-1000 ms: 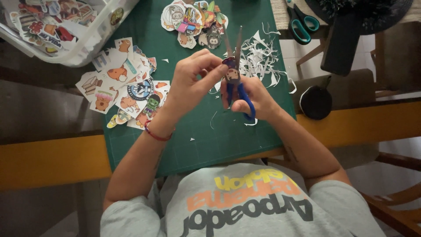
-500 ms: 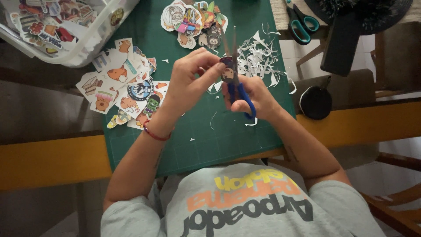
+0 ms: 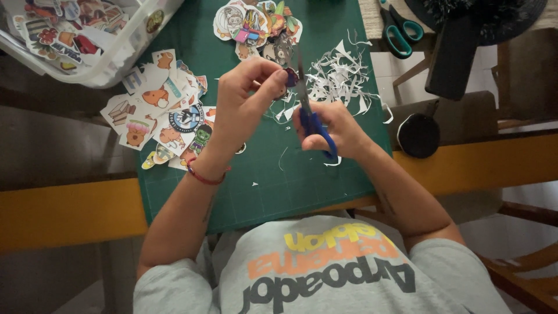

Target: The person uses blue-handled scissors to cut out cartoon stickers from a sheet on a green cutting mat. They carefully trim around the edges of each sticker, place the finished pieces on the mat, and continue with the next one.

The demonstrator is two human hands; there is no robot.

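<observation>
Sticker point(image 3: 289, 77) mostly hidden in left hand point(image 3: 247, 96), scissors point(image 3: 311, 113) seemingly shut

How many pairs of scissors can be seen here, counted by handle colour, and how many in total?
Blue-handled scissors, in the right hand: 1
Green-handled scissors, lying beyond the green cutting mat: 1
Total: 2

You get soft, even daylight on the green cutting mat point(image 3: 256, 192) — no glare, only faint shadows. The lower left corner falls dim, and edges blur slightly — the centre stays sharp.
</observation>
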